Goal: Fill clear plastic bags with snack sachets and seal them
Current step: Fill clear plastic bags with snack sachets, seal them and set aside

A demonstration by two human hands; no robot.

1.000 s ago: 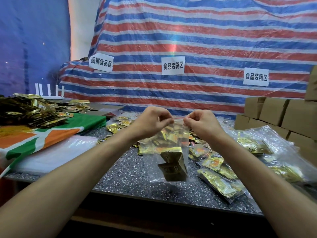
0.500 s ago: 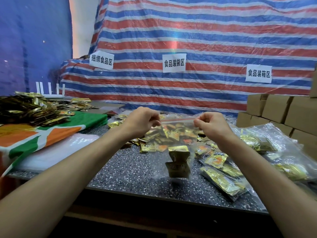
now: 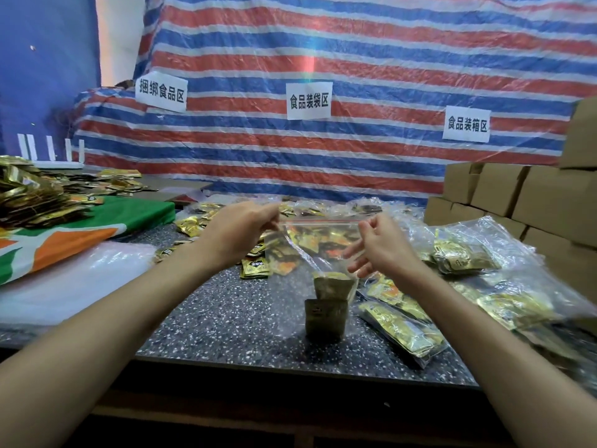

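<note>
I hold a clear zip bag (image 3: 310, 250) upright over the speckled table (image 3: 226, 312). My left hand (image 3: 239, 234) pinches the left end of its red zip strip. At the right end, my right hand (image 3: 387, 250) pinches the strip with thumb and forefinger, its other fingers spread. Two gold snack sachets (image 3: 326, 318) stand in the bag's bottom, one above the other. Loose gold sachets (image 3: 255, 268) lie on the table behind the bag.
Filled clear bags (image 3: 403, 328) lie to the right, with cardboard boxes (image 3: 517, 195) behind them. On the left lie a stack of empty plastic bags (image 3: 64, 279), a green and orange cloth (image 3: 80, 231) and a heap of sachets (image 3: 29, 195). A striped tarp hangs behind.
My hands have slid apart along the bag's top, from nearly touching to its two ends. The lower fingers of my right hand have spread out.
</note>
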